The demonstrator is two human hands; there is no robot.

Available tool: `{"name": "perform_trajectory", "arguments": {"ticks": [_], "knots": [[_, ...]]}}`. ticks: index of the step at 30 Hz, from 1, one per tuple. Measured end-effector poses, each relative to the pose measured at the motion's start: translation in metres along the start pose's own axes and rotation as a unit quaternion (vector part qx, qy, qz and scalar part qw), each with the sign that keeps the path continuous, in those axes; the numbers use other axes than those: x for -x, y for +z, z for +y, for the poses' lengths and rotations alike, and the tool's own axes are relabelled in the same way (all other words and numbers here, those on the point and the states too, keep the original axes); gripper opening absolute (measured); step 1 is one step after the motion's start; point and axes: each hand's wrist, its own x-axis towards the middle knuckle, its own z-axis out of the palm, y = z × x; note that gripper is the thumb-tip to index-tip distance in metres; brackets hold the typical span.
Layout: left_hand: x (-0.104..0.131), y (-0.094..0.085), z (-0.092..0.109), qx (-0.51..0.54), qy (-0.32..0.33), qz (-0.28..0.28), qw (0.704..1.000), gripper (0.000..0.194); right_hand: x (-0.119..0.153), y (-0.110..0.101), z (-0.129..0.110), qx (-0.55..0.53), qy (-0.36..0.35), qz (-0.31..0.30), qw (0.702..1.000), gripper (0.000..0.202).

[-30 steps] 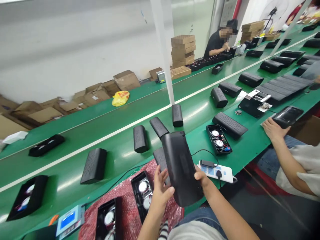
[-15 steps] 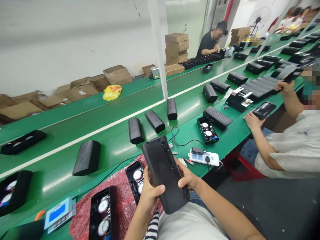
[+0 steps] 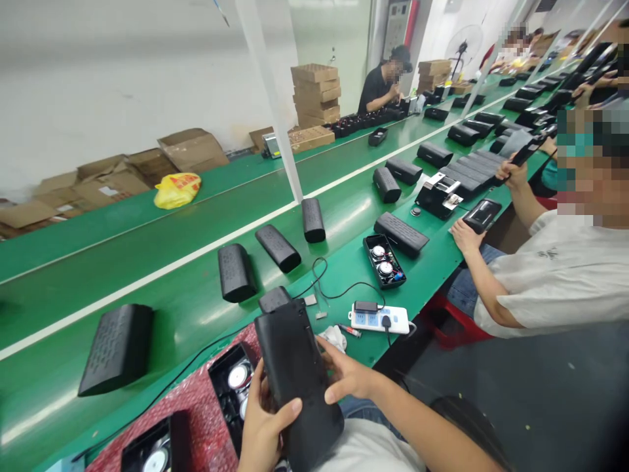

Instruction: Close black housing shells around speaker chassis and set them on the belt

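Note:
A long black speaker case [image 3: 298, 370] is held tilted in front of my body, its smooth side up. My left hand [image 3: 269, 419] grips its left edge, with the thumb on the face. On the opposite edge my right hand [image 3: 346, 375] holds it, thumb near the side and the other fingers partly hidden. Left of my left hand, an open speaker shell [image 3: 219, 387] with round white-backed drivers lies on red bubble wrap [image 3: 199, 429]. A second open shell [image 3: 181, 436] is cut off by the bottom edge.
Closed speakers [image 3: 118, 351] stand along the green conveyor belt [image 3: 191, 331]. A white power strip [image 3: 381, 319] with a black cable and another open speaker [image 3: 384, 262] lie on the right. A co-worker [image 3: 535, 275] sits there. A white post [image 3: 270, 98] rises beyond.
My view has swung right, so the belt and bench things appear further left. The speaker case sits lower in view, still in both hands. A closed speaker now shows behind its top end.

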Motion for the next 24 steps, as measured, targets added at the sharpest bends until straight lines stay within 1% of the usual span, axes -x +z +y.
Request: {"name": "perform_trajectory", "arguments": {"ticks": [2,4,6,8,12,16,19,21,23,24], "knots": [[-0.007,0.005,-0.001,-0.099,0.027,0.025,0.994,0.11,-0.007,-0.003,-0.003,-0.017,-0.009,0.006,1.0,0.109],[-0.012,0.012,-0.001,-0.19,0.06,0.049,0.979,0.108,-0.016,-0.004,-0.002,-0.049,-0.024,0.05,0.997,0.1],[-0.016,0.021,-0.003,-0.24,0.085,0.069,0.965,0.105,-0.025,-0.006,0.001,-0.066,-0.024,0.102,0.992,0.09],[-0.02,0.028,-0.004,-0.252,0.086,0.073,0.961,0.103,-0.033,-0.01,0.002,-0.075,-0.009,0.125,0.989,0.086],[-0.03,0.032,-0.01,-0.235,0.045,0.075,0.968,0.103,-0.042,-0.022,0.002,-0.085,0.03,0.147,0.985,0.089],[-0.039,0.033,-0.018,-0.209,0.015,0.07,0.975,0.105,-0.044,-0.032,0.006,-0.089,0.051,0.167,0.981,0.089],[-0.044,0.035,-0.023,-0.187,-0.002,0.071,0.98,0.107,-0.041,-0.035,0.016,-0.098,0.059,0.19,0.975,0.088],[-0.046,0.035,-0.026,-0.182,-0.019,0.074,0.98,0.107,-0.036,-0.032,0.025,-0.067,0.061,0.255,0.963,0.092],[-0.049,0.035,-0.03,-0.204,-0.026,0.078,0.976,0.106,-0.031,-0.026,0.033,-0.002,0.05,0.327,0.944,0.094],[-0.05,0.035,-0.032,-0.223,-0.022,0.078,0.971,0.107,-0.028,-0.021,0.036,0.03,0.043,0.344,0.938,0.096]]}}
